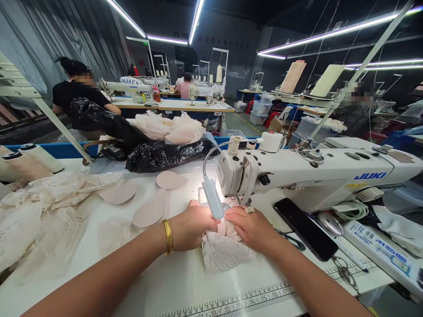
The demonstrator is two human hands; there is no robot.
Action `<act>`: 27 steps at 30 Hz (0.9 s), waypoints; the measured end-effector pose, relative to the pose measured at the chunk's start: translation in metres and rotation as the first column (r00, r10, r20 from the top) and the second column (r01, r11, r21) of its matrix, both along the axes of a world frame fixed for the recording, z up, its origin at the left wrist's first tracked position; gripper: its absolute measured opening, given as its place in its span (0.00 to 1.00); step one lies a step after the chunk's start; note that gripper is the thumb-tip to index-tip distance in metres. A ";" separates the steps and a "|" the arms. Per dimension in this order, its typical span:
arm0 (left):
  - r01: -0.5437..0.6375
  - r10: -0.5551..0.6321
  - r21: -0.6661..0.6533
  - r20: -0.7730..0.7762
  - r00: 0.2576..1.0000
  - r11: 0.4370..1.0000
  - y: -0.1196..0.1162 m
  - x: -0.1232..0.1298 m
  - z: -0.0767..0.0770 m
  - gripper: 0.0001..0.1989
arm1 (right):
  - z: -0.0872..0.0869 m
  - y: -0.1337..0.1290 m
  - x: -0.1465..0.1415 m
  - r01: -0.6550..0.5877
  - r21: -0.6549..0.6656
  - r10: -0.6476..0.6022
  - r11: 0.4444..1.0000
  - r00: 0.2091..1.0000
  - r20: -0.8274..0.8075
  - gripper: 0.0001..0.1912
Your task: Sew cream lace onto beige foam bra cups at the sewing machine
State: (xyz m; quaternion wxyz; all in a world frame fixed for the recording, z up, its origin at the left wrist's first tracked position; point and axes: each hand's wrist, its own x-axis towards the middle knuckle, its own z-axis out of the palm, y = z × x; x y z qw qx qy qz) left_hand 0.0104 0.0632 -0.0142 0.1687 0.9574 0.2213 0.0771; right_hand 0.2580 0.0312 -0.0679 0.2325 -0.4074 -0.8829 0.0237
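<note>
Forearms [109, 270] are being extended from the frame's bottom; centrally, lace [226, 255] is being pinched by the left hand [193, 225], pressed under the right hand [254, 230], presumably for steadiness.

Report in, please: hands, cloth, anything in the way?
Left fingers and right fingers on pale lace. Lace's near end spread on white table. Lamp partly blocking the view.

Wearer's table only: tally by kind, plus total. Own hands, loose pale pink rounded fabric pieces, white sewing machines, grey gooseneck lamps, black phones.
Bare hands on white lace fabric: 2
Loose pale pink rounded fabric pieces: 3
White JUKI sewing machine: 1
Grey gooseneck lamp: 1
Black rectangular phone: 1
Total: 8
</note>
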 end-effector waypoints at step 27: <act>-0.081 0.086 0.106 -0.046 0.995 0.991 0.010 -0.002 0.004 0.17 | 0.014 -0.003 0.004 0.078 0.028 -0.076 0.997 0.996 -0.050 0.15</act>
